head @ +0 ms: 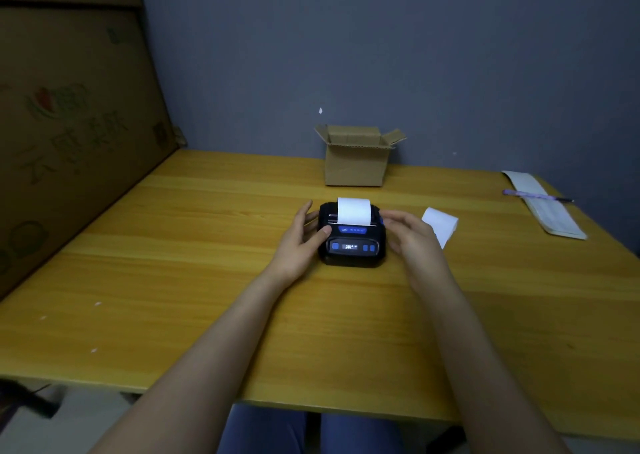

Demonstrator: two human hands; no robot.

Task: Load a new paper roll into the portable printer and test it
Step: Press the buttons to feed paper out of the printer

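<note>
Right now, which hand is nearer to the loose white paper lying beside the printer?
The right. The right hand is at the printer's right side, directly next to the loose paper. The left hand is on the printer's opposite side, farther away.

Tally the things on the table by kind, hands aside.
Printer, paper sticking out of its top: 1
Loose white paper: 1
Open cardboard box: 1
Pen: 1
Long printed sheet under the pen: 1
Total: 5
</note>
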